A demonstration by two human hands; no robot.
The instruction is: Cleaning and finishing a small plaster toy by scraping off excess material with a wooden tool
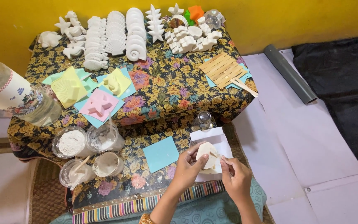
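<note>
My left hand (189, 166) grips a pale plaster piece (207, 154) above a white paper sheet (212, 137) on the flowered desk (166, 87). My right hand (235, 176) pinches a thin stick (217, 157) against the piece. A blue square (160, 153) lies just left, with cups of white powder (72, 142) beyond it.

A pale, off-white plaster cast (206, 152), rounded and chunky, is held tilted above white paper (218, 137) near the table's front edge (146, 203).
</note>
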